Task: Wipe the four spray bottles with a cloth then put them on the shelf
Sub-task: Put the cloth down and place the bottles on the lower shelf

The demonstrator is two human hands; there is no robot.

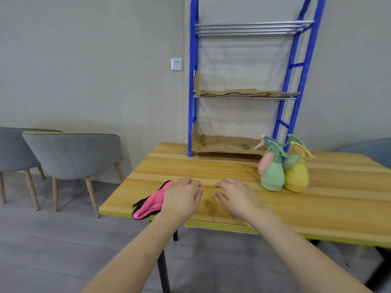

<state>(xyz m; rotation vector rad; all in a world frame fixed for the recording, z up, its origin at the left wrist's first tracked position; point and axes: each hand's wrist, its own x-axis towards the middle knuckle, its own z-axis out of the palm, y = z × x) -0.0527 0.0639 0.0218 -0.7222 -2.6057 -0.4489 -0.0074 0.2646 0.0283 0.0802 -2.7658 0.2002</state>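
Observation:
Several spray bottles stand clustered at the right of the wooden table [211,166]: a green one [272,176] and a yellow one [296,175] in front, a pink one [266,163] and another green one [291,160] behind. A pink cloth [151,203] lies at the table's front left edge. My left hand [182,197] hovers beside the cloth with loosely curled fingers, partly covering it. My right hand [237,197] hovers over the table, fingers relaxed, holding nothing. A blue shelf rack [193,102] stands at the table's back.
The rack has cardboard [243,93] on its middle tier and on its bottom tier [224,144]; the top tier is bare metal rods. Two grey chairs [72,151] stand on the floor to the left. A wall socket [176,64] sits left of the rack.

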